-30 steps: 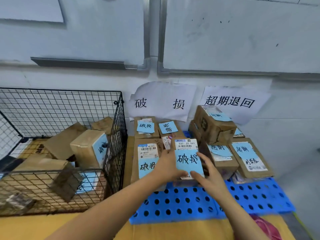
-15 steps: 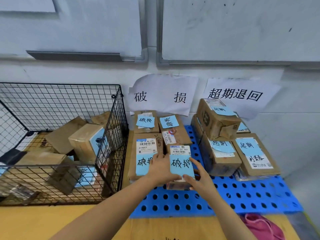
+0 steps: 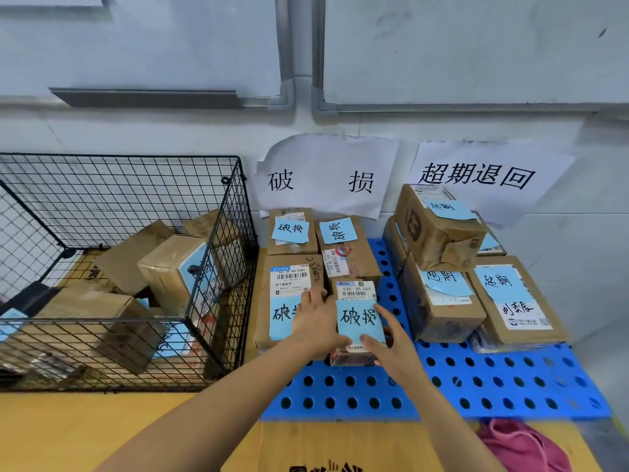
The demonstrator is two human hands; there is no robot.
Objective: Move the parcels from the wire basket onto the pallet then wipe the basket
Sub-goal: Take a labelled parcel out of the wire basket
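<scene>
A small cardboard parcel with a blue note on top rests on the blue perforated pallet, in the left group of boxes. My left hand grips its left side and my right hand grips its right front corner. The black wire basket stands at the left and holds several brown parcels, some with blue notes. A flat parcel lies just left of the one I hold.
Two paper signs hang on the wall behind the pallet. Right of the held parcel stand three boxes with blue notes. A pink cloth lies at the pallet's front right corner. Flat cardboard covers the floor in front.
Both hands have lowered the small parcel onto the pallet next to the flat parcel. The view has tilted down slightly.
</scene>
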